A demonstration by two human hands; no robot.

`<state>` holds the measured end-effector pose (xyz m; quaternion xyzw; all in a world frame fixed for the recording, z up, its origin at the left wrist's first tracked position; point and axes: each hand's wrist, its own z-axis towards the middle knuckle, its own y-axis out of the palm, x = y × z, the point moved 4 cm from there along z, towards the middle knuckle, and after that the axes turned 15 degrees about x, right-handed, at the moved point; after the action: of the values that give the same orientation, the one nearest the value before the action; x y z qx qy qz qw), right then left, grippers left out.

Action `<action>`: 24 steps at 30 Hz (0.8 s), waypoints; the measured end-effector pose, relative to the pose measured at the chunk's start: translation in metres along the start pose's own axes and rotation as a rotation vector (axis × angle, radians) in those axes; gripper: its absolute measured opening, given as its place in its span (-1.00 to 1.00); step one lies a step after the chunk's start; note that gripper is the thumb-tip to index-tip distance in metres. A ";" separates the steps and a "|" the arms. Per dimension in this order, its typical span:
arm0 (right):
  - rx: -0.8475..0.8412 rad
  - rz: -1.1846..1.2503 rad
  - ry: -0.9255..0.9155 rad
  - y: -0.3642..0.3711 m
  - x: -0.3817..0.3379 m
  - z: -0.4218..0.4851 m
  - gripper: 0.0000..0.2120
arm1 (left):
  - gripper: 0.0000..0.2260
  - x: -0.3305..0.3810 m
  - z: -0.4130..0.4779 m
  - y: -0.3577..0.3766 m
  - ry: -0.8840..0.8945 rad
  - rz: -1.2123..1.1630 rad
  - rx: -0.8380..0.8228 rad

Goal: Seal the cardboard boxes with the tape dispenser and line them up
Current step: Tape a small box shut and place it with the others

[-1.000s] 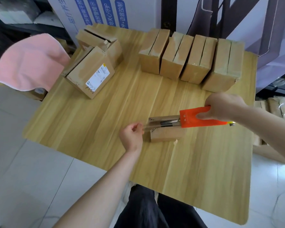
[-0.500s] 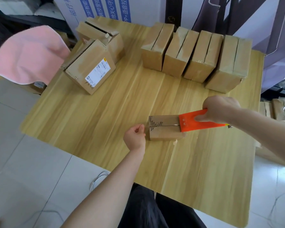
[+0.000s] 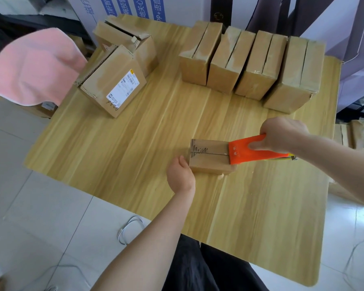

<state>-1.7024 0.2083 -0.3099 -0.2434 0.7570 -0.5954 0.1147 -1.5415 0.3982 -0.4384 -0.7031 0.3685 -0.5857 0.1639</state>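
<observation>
left hand (image 3: 180,175) is butted up against the 9 o'clock end of the box (image 3: 208,164), thumb on its edge, fingers tucked in so can't tell if it's actually gripping anything. the box sits roughly mid table (image 3: 135,154). right hand (image 3: 282,136), on the box's 3 o'clock side, is wrapped round the orange dispenser (image 3: 240,152), whose front end lies on the box top over the seam. further back four boxes (image 3: 254,66) stand side by side at 1 o'clock, two bigger boxes (image 3: 114,85) at 11, pink cloth (image 3: 32,68) off the table at 10
</observation>
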 end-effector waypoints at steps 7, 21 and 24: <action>0.010 0.053 0.030 0.007 0.007 -0.002 -0.59 | -0.63 0.018 -0.009 0.015 0.207 -0.127 -0.161; -0.019 0.483 0.260 0.055 0.002 -0.041 -0.59 | -0.47 0.095 0.018 0.023 0.909 0.290 -0.138; -0.013 0.592 0.319 0.072 0.002 -0.053 -0.59 | -0.65 0.105 0.006 0.049 1.182 0.401 -0.316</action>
<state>-1.7456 0.2639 -0.3648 0.0827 0.8071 -0.5619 0.1613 -1.5478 0.2896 -0.3986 -0.1952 0.6027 -0.7709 -0.0661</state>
